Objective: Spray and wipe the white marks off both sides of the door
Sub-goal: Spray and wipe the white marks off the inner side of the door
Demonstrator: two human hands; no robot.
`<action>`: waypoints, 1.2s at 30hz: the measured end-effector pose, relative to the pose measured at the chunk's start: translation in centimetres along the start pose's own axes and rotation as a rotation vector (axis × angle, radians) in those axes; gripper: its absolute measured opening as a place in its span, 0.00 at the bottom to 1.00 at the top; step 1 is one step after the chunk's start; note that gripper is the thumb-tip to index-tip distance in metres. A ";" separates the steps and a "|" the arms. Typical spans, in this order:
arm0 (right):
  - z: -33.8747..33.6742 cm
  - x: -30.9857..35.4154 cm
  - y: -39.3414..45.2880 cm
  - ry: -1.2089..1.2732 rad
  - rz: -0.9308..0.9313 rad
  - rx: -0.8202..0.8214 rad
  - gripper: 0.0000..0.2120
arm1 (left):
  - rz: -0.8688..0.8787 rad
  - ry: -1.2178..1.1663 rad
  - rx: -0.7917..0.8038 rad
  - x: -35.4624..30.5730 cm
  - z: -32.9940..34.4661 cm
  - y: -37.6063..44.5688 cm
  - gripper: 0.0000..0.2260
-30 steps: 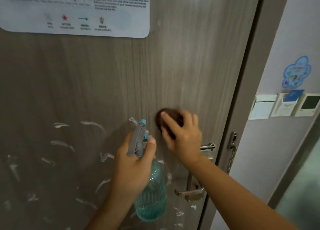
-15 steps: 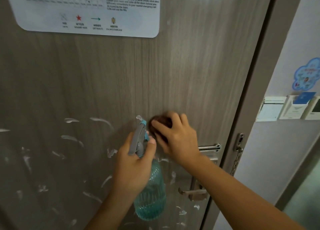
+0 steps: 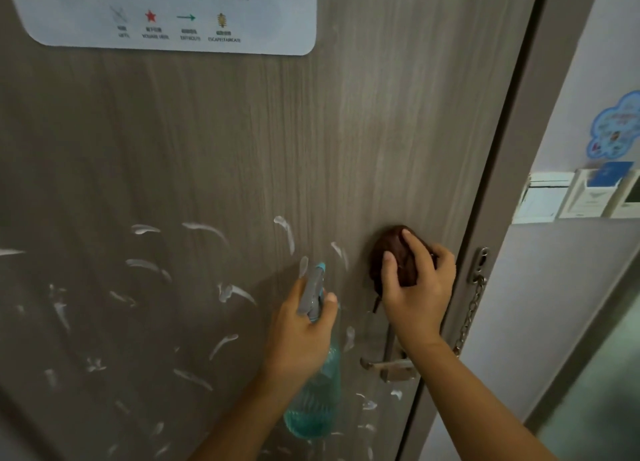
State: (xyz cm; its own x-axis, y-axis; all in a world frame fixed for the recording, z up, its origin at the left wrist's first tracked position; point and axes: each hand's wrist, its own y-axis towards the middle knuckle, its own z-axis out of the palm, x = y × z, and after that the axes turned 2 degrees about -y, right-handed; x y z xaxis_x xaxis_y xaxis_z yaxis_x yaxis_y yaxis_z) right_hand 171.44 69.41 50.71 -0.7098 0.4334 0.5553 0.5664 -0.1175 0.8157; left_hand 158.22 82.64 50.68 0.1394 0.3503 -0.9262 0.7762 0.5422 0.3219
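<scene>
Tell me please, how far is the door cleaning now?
Done: the door above and around the brown cloth looks free of marks. In hand: the right hand presses the cloth near the latch side; the left hand holds the spray bottle. Left: many white marks across the lower left, some under the handle; the other side is unseen.

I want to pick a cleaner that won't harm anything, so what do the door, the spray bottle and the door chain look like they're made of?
Door: grey-brown wood-grain face, matte, probably laminate rather than solid wood.
Spray bottle: see-through blue-tinted plastic with ribbed walls; its trigger head is grey, opaque plastic.
Door chain: linked metal, dull silver sheen; which metal cannot be told.
</scene>
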 end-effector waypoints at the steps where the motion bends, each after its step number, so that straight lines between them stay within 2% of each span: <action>1: 0.0 0.0 0.0 -0.008 0.010 -0.014 0.21 | -0.001 -0.011 0.002 0.2 0.2 -0.1 0.04; 3: -0.2 -0.2 0.1 -0.020 0.028 -0.041 0.22 | -0.008 -0.017 0.027 0.3 0.2 -0.2 0.03; 5: 0.0 -0.3 0.3 -0.038 0.039 -0.064 0.22 | 0.002 -0.025 0.036 0.3 -0.1 -0.4 0.05; 10: 3.0 0.7 0.2 -0.089 0.095 -0.088 0.24 | 0.074 -0.056 -0.032 -0.8 -2.4 -1.0 0.02; 12: 4.6 1.6 -1.4 -0.114 -0.013 -0.040 0.25 | 0.086 -0.044 -0.067 -1.5 -3.6 -1.0 0.02; 15: 5.8 2.3 -3.9 -0.171 -0.262 0.133 0.25 | 0.083 -0.042 -0.076 -2.0 -5.0 -0.6 0.01; 17: 5.5 2.3 -3.8 -0.185 -0.339 0.176 0.24 | 0.083 -0.048 -0.076 -2.2 -5.6 -0.3 0.04; 19: 4.8 2.2 -2.5 -0.168 -0.285 0.102 0.24 | 0.092 -0.045 -0.092 -2.4 -6.2 0.0 0.07; 22: 4.1 2.4 0.9 -0.098 0.018 -0.161 0.21 | 0.115 -0.046 -0.101 -2.4 -6.7 0.5 0.09; 24: 4.6 3.3 1.7 -0.083 0.129 -0.245 0.20 | 0.109 -0.059 -0.106 -2.2 -6.9 0.8 0.11; 26: 5.7 4.1 0.5 -0.097 0.056 -0.209 0.21 | 0.114 -0.080 -0.118 -2.1 -6.9 0.9 0.11; 29: 6.8 3.9 -3.1 -0.185 -0.275 0.007 0.23 | 0.122 -0.135 -0.120 -2.2 -6.8 1.1 0.08; 31: 6.5 3.4 -3.7 -0.207 -0.375 0.123 0.24 | 0.128 -0.148 -0.114 -2.2 -6.9 1.1 0.07; 33: 5.8 3.6 -2.5 -0.171 -0.330 0.101 0.23 | 0.128 -0.152 -0.103 -2.1 -7.0 1.0 0.06; 36: 5.2 5.2 0.9 -0.095 -0.137 -0.062 0.20 | 0.113 -0.158 -0.109 -2.0 -7.1 0.7 0.05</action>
State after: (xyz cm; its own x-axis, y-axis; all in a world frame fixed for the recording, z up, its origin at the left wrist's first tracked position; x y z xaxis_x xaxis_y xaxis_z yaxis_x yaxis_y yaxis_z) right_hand 170.43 76.20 53.46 -0.7343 0.5308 0.4230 0.4382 -0.1053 0.8927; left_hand 154.15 87.76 54.20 0.3231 0.2938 -0.8996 0.6802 0.5887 0.4366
